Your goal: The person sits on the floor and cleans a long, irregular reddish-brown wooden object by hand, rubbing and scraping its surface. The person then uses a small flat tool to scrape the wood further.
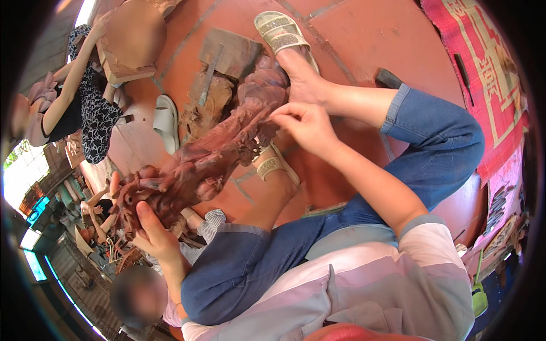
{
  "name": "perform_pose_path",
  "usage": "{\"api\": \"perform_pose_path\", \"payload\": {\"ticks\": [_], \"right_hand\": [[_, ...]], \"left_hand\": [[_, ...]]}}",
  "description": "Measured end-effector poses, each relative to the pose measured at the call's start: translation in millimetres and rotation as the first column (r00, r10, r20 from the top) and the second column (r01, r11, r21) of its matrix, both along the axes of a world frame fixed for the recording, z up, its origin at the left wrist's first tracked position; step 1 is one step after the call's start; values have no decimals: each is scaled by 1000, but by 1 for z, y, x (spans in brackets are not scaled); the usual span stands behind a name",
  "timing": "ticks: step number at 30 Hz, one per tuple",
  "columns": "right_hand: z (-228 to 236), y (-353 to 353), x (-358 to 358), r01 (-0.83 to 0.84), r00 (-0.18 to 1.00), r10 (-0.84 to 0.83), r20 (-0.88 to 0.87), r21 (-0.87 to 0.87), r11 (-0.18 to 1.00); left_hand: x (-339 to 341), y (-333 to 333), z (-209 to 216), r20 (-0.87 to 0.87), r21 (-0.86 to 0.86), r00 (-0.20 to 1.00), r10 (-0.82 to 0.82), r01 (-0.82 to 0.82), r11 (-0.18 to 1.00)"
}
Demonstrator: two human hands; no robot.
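Observation:
A long, reddish-brown wood carving with knobbly, deeply cut relief slants from the lower left up toward my right foot. My left hand grips its lower left end, thumb on the near side and fingertips showing beyond. At the carving's right side, toward the upper end, my right hand is closed in a pinch against the wood. Whatever is between those fingertips is too small to make out. The carving's upper end lies beside my sandalled foot.
Behind the carving are a wooden block, a rough wood chunk and a flat metal strip. An off sandal lies on the tiled floor. A red patterned mat bears a dark tool. Other people sit at the left.

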State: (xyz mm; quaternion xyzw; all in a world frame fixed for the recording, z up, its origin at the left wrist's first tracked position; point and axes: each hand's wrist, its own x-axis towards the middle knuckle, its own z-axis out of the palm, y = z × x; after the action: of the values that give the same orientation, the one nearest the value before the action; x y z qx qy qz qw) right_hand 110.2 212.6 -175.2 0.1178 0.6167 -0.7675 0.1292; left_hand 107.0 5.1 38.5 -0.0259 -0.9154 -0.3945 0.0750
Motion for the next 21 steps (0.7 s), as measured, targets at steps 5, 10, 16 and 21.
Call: {"api": "perform_pose_path", "payload": {"ticks": [5,10,16,21], "right_hand": [[-26,-3,1,-19,1000,17,17,104,994],[-2,-23,16,25,995,-27,-99,-28,999],[-14,-12,-3,46,994,-38,-98,84,995],[-41,-19,-3,111,984,-79,-163,198,974]], "left_hand": [[-4,-6,-9,-12,41,1000,-1,2,999],[-8,-5,-10,-53,32,999,-5,6,999],[-18,-15,-12,-63,28,998,-20,21,999],[-23,-14,-10,-64,11,996,-66,66,998]]}}
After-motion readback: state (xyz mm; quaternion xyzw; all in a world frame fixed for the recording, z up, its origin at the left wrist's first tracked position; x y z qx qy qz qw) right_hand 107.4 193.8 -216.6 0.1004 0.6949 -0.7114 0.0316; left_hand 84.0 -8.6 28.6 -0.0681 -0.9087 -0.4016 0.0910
